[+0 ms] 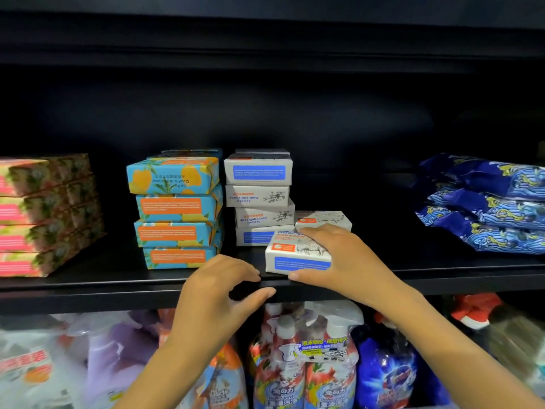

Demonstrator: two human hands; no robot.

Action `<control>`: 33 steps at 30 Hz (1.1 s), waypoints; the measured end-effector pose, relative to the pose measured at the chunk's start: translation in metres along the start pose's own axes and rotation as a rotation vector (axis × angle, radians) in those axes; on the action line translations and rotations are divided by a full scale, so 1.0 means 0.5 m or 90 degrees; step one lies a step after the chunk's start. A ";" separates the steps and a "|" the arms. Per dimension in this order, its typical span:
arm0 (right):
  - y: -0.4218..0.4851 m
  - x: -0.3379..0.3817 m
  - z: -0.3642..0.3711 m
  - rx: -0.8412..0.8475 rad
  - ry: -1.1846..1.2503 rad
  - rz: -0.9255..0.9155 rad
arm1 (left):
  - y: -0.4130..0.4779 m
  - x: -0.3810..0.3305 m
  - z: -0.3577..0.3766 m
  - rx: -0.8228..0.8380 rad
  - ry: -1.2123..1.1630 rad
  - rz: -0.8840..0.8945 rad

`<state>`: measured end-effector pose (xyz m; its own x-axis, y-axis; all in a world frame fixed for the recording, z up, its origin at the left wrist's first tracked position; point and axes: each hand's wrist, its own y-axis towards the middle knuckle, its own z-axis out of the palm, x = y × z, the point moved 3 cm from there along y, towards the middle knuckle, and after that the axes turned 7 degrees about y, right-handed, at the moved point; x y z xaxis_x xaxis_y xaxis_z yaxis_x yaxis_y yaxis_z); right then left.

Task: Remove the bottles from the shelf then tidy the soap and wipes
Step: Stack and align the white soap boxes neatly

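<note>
- Black shelf (88,286) is bottle-free; bottles (292,367) stand below, so I judge removal done.
- My right hand (339,258) grips a white soap box (295,258) at the front edge, fingers curled over it.
- Left hand (218,287) empty, fingers loosely curved; wipes packs (486,202) not yet tidied.

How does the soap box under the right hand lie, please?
Flat: the white soap box shows its broad face upward under the right hand.

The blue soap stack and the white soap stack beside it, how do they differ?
The blue soap stack has orange labels and a fruit pattern; the white soap stack has blue labels and ink drawings. Boxes in the blue stack look wider than those in the white stack. A loose white box sits by the white stack, none by the blue one. Both stand four boxes high, slightly uneven.
</note>
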<state>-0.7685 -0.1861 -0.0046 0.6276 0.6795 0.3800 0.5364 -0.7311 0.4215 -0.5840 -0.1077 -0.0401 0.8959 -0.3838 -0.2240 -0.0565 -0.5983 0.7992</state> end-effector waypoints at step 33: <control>0.031 -0.122 -0.151 -0.214 0.202 0.004 | 0.132 -0.112 -0.043 -0.192 0.241 0.243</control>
<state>-0.8409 -0.2344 0.0410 0.3988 0.6982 0.5945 0.2871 -0.7108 0.6421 -0.6285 -0.1106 0.0369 0.9343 -0.2228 0.2782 -0.3264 -0.2216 0.9189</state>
